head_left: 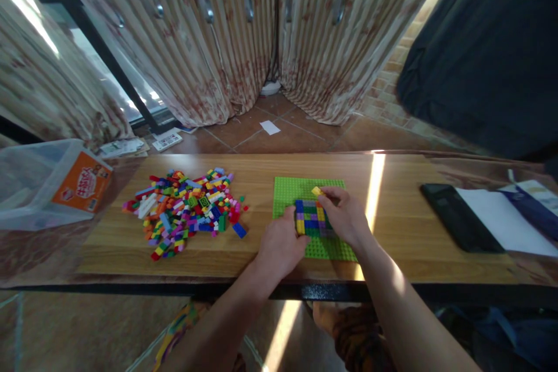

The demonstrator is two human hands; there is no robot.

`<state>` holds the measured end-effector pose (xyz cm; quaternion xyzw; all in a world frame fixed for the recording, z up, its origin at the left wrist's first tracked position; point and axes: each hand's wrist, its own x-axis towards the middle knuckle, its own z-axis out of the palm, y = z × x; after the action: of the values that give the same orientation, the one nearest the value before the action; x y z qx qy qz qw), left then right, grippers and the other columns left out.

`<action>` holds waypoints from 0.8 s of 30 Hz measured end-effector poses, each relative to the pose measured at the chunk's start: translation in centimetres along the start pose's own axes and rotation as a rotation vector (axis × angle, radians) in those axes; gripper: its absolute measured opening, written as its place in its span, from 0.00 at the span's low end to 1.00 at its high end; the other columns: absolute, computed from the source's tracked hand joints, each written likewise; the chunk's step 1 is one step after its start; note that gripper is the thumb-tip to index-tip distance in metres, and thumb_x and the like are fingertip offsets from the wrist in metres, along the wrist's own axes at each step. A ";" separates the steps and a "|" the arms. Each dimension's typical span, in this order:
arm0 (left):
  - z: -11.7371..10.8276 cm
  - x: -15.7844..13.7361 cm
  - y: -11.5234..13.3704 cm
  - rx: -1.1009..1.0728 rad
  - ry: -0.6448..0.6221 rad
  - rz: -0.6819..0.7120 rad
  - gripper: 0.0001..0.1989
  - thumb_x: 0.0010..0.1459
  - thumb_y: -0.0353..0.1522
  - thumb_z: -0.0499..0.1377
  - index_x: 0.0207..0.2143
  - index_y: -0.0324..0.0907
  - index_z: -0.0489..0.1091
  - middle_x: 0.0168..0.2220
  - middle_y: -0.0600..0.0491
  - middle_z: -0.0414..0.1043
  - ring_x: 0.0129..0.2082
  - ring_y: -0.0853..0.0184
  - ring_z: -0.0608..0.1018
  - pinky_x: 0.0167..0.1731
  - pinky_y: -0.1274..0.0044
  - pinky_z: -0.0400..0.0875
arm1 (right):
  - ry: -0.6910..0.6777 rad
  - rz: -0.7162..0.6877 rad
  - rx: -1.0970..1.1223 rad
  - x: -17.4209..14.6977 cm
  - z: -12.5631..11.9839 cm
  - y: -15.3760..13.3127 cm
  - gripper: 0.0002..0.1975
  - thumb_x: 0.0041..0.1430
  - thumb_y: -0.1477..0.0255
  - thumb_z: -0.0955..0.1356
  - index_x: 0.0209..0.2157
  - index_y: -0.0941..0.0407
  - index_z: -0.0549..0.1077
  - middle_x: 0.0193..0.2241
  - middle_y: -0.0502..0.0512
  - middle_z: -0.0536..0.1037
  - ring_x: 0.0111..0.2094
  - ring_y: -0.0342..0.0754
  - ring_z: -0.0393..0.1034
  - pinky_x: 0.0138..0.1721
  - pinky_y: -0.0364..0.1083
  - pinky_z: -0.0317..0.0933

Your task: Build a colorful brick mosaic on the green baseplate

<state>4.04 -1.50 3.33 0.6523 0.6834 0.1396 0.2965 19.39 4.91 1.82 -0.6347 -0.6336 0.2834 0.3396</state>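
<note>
A green studded baseplate (283,187) lies on the wooden table. On it stands a low build of toy bricks (310,224) in blue, yellow, green, purple and grey rows. Above the build's upper edge, my right hand (346,214) pinches a small yellow brick (317,190) between thumb and fingertips. My left hand (282,245) rests at the left side of the baseplate, its thumb and forefinger apart beside the build's left edge. Its other fingers are partly hidden. My right hand covers the build's right part.
Left of the baseplate spreads a heap of loose coloured bricks (187,209), with a blue brick (239,230) near its edge. A clear plastic bin (35,186) stands far left. A dark tablet-like slab (457,218) and white paper (501,218) lie at right on the table (248,186).
</note>
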 end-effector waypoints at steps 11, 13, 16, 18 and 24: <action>-2.1 0.1 -1.3 -0.059 -0.038 0.082 0.25 0.52 0.33 0.61 0.53 0.39 0.66 0.35 0.49 0.78 0.37 0.60 0.79 0.37 0.73 0.70 | -0.032 -0.220 -0.168 -0.9 0.7 -0.8 0.13 0.61 0.66 0.63 0.41 0.54 0.78 0.40 0.59 0.80 0.41 0.54 0.72 0.46 0.54 0.64; -2.0 0.0 -1.2 -0.067 -0.044 0.078 0.25 0.52 0.33 0.62 0.54 0.38 0.66 0.35 0.49 0.78 0.37 0.60 0.79 0.37 0.73 0.71 | -0.054 -0.258 -0.175 -0.6 1.0 -0.6 0.13 0.62 0.67 0.63 0.41 0.54 0.78 0.40 0.59 0.79 0.44 0.54 0.71 0.47 0.54 0.63; -2.0 -0.2 -1.1 -0.088 -0.061 0.078 0.26 0.52 0.34 0.62 0.54 0.38 0.66 0.36 0.49 0.78 0.37 0.60 0.79 0.37 0.73 0.71 | -0.101 -0.302 -0.193 -0.2 1.4 -0.3 0.12 0.62 0.68 0.64 0.41 0.53 0.78 0.40 0.59 0.78 0.45 0.54 0.70 0.49 0.54 0.62; -2.0 -0.4 -1.1 -0.109 -0.075 0.080 0.26 0.53 0.33 0.62 0.54 0.37 0.66 0.35 0.49 0.78 0.37 0.60 0.79 0.38 0.73 0.71 | -0.135 -0.315 -0.209 -0.1 1.6 -0.1 0.12 0.61 0.69 0.64 0.41 0.54 0.78 0.40 0.58 0.78 0.45 0.54 0.70 0.49 0.54 0.61; -2.3 -0.4 -1.0 -0.140 -0.092 0.069 0.26 0.53 0.33 0.62 0.54 0.37 0.65 0.35 0.49 0.78 0.37 0.60 0.80 0.38 0.73 0.71 | -0.199 -0.315 -0.244 0.1 1.5 0.0 0.11 0.60 0.70 0.65 0.41 0.53 0.79 0.40 0.57 0.78 0.44 0.53 0.70 0.48 0.53 0.61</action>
<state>1.85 -1.51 4.63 0.6590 0.6346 0.1672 0.3674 18.21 5.09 0.91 -0.5331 -0.7850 0.2092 0.2364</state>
